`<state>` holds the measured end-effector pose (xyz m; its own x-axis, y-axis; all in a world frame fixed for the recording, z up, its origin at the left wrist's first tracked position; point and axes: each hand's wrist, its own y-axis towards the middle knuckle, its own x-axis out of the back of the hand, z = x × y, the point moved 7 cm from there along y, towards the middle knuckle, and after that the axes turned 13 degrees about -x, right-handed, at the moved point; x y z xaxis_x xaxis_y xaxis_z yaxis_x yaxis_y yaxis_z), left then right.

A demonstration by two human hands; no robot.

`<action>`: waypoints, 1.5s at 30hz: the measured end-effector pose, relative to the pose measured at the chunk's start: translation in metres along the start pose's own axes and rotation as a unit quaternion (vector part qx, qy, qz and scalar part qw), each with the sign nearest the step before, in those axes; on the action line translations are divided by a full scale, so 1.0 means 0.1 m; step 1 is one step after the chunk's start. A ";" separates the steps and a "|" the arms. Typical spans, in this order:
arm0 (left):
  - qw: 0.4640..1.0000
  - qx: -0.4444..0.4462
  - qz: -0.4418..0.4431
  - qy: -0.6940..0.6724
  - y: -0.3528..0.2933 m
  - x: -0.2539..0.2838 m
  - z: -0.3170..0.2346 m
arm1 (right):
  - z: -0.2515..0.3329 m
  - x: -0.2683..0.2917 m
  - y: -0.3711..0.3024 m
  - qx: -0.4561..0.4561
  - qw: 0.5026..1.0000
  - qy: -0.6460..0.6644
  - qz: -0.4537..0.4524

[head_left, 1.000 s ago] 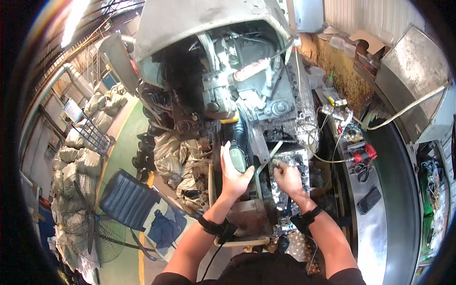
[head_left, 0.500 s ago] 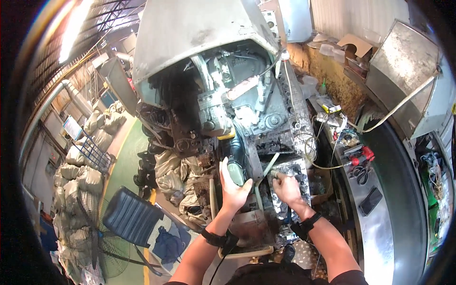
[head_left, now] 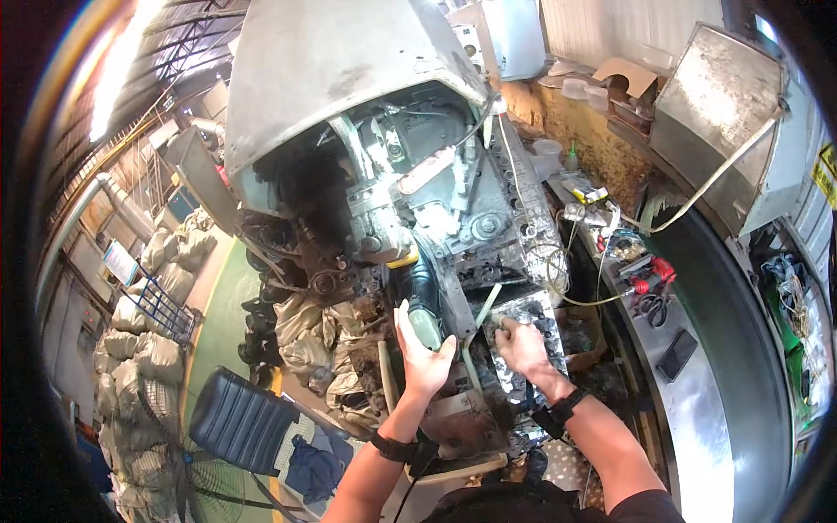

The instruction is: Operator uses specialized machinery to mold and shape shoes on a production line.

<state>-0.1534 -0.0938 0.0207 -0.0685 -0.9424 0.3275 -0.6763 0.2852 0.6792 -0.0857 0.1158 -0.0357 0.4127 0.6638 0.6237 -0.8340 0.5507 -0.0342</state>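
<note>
A dark, shoe-shaped piece with a pale green oval face (head_left: 425, 329) sits at the front of the large grey machine (head_left: 418, 187). My left hand (head_left: 424, 362) cups its near end, fingers along its left side and thumb at its right. To the right, my right hand (head_left: 523, 347) is closed, its fingers curled together above a shiny, stained metal surface (head_left: 549, 327). What those fingers hold, if anything, is hidden. A pale strip (head_left: 489, 305) stands up just left of my right hand.
A steel bench (head_left: 697, 410) on the right carries a phone (head_left: 677, 355), scissors (head_left: 650, 309) and a red tool (head_left: 656, 275). Pale cloth-like bundles (head_left: 305, 327) lie left of the machine. A black chair (head_left: 240, 405) stands at lower left, and filled sacks (head_left: 144, 366) are stacked beyond.
The whole view has shifted slightly, with the machine now a little farther left. Both hands keep nearly the same places by the green-faced piece and the metal surface.
</note>
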 end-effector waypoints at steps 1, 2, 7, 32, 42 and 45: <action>1.000 0.000 0.001 -0.003 0.00 -0.01 0.00 | -0.01 0.00 0.00 -0.002 1.000 -0.002 -0.002; 1.000 -0.001 0.002 -0.002 0.00 0.00 -0.01 | -0.02 -0.01 0.00 -0.013 1.000 -0.003 0.000; 1.000 0.003 0.008 0.002 0.01 0.03 -0.05 | -0.03 -0.04 0.01 -0.005 0.999 -0.039 -0.024; 0.923 0.164 -0.076 -0.341 -0.29 0.62 0.59 | 1.51 -0.46 -0.68 0.115 0.986 0.090 0.085; 0.931 0.202 -0.059 -0.299 -0.41 0.73 0.61 | 1.37 -0.39 -0.62 0.143 0.980 0.134 -0.044; 0.910 0.223 -0.089 -0.339 -0.20 0.76 0.67 | 1.31 -0.18 -0.62 0.037 0.946 0.315 0.067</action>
<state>-0.1944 -0.1832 -0.0118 -0.2632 -0.9012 -0.3445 -0.9410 0.1610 0.2978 -0.0893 0.0032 0.0577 0.4176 0.9082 0.0277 -0.9084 0.4180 -0.0101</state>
